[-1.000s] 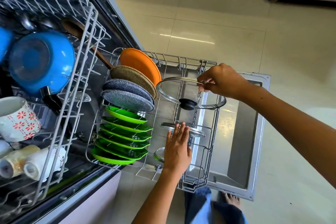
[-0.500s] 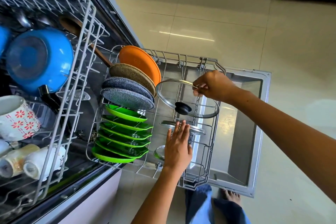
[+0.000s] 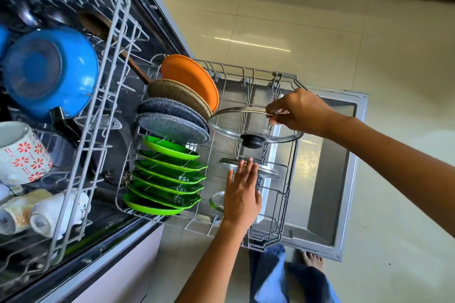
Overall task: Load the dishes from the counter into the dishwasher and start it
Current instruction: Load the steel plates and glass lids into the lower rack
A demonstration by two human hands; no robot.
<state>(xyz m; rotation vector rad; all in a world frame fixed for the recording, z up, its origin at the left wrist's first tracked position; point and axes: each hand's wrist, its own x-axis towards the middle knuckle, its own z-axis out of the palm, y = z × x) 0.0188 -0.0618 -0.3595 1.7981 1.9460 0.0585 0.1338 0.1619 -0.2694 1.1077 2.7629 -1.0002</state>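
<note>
The glass lid (image 3: 254,125) has sunk lower into the lower rack (image 3: 283,206). Left hand (image 3: 242,194), fingers straight, steadies a smaller lid (image 3: 266,171) beneath it. Right hand (image 3: 299,112) pinches the glass lid's rim; a slip could crack both.

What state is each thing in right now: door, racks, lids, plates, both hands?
Dishwasher door: open, lying flat.
Lower rack: pulled out over the door.
Upper rack: pulled out, loaded.
Large glass lid: tilted, held over the lower rack.
Right hand: pinches that lid's rim.
Small lid: standing in the rack.
Left hand: fingers straight, against the small lid.
Green plates: slotted on edge.
</note>
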